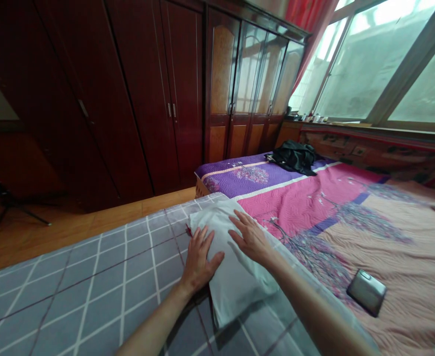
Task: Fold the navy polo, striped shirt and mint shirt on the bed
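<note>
A folded white cloth lies on the grey checked bedding, with a bit of red showing at its far left corner. My left hand rests at the cloth's left edge, fingers apart and holding nothing. Flat on the upper right part of the cloth is my right hand, its fingers spread, also with nothing in it.
On the right, a purple, pink and beige quilt bears a phone and a heap of black clothing. Dark red wardrobes stand behind. A black tripod is on the floor at the left.
</note>
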A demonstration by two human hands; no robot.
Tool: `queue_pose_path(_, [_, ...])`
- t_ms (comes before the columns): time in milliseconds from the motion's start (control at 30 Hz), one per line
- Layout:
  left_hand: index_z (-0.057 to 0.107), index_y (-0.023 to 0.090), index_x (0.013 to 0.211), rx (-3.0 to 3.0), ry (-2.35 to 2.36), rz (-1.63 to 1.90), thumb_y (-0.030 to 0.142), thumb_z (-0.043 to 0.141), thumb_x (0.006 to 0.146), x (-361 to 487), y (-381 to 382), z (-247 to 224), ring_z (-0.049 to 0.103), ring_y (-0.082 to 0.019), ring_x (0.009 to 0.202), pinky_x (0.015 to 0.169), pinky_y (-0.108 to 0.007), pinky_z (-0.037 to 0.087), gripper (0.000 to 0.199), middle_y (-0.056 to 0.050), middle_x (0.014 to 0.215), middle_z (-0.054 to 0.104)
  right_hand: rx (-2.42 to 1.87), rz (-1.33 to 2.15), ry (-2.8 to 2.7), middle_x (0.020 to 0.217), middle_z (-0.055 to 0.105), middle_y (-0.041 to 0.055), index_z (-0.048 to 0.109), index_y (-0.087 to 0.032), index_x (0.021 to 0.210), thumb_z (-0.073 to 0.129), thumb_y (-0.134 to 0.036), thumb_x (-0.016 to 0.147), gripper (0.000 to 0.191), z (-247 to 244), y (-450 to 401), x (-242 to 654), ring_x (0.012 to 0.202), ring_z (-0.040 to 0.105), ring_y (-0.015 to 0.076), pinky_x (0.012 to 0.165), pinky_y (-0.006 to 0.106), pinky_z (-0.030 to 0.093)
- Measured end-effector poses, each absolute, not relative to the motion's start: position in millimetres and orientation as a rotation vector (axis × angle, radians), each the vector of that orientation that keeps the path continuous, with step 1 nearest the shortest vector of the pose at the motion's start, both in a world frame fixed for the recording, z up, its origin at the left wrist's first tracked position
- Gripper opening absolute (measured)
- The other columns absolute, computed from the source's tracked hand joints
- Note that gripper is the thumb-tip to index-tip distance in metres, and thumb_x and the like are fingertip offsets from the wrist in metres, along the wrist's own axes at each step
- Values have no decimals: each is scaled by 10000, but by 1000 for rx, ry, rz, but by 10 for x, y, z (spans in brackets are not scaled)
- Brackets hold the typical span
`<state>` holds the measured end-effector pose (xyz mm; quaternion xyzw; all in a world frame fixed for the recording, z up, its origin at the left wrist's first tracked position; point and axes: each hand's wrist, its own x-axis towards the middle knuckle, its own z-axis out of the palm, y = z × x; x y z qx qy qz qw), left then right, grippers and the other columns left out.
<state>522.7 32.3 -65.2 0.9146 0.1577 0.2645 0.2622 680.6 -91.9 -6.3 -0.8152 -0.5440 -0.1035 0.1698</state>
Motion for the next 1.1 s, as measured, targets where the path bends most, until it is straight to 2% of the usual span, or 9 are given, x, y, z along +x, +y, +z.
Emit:
queue_pose_path(67, [423,131,1386,2451,418,708,468,467,884,5237,327,-718,135,-298,1417,1142,-500,167,606,-130,1508,281,-2396,-259,-1582,1474,345,144,427,-143,1379,387,-407,940,513,-126,-722,6914,1358,296,276,1083,456,268])
queue_pose_path(200, [388,142,1412,2423,392,677,478,468,882,5246,343,-756,101,-302,1423,1150,-501,147,632,-122,1524,245,-2493,-222,-1508,1468,349,162,344,-104,1421,346,-445,951,581,-310,-590,7121,1369,269,275,1074,463,265])
queue_pose_path(333, [353,160,1433,2410,369,664,500,477,873,5242,341,-771,74,-308,1427,1150,-513,137,666,-114,1535,218,-2523,-232,-1510,1478,314,192,346,-79,1415,359,-474,940,617,-297,-561,7112,1366,249,318,1074,497,224])
queue_pose_path(400, [347,159,1435,2421,372,660,504,478,870,5241,338,-774,67,-310,1427,1148,-520,138,675,-118,1536,213,-2502,-230,-1577,1483,314,169,375,-120,1405,366,-502,933,607,-216,-477,7068,1368,240,316,1084,485,193])
queue_pose_path(533, [342,162,1439,2430,384,639,504,491,861,5240,337,-767,66,-323,1426,1141,-542,146,689,-127,1535,212,-2447,-160,-1738,1426,430,67,480,-253,1328,345,-502,948,474,-55,-180,7093,1313,348,230,1060,382,235])
queue_pose_path(700, [321,202,1452,2400,379,666,509,524,840,5237,339,-793,71,-338,1422,1136,-569,147,715,-101,1536,215,-2513,-145,-1665,1273,549,164,479,-143,1311,294,-457,965,503,18,121,7150,1175,475,265,987,430,280])
queue_pose_path(867, [297,208,1464,2379,418,608,506,524,834,5233,329,-800,51,-333,1424,1138,-569,151,733,-75,1542,185,-2440,-75,-1812,1171,625,65,592,-246,1186,471,-556,872,457,-24,301,6969,1135,495,242,1012,385,241])
queue_pose_path(1000, [322,177,1454,2383,430,586,524,521,826,5230,329,-771,48,-329,1425,1145,-562,134,745,-91,1537,199,-2545,-160,-1595,1244,561,159,547,-155,1241,395,-511,915,506,21,304,7092,1156,472,287,976,415,270])
queue_pose_path(1100, [306,181,1461,2390,431,582,529,511,830,5227,332,-771,63,-332,1424,1142,-564,142,749,-91,1539,195,-2567,-199,-1496,1262,552,147,540,-167,1247,376,-490,930,481,15,167,7262,1167,468,276,964,391,287])
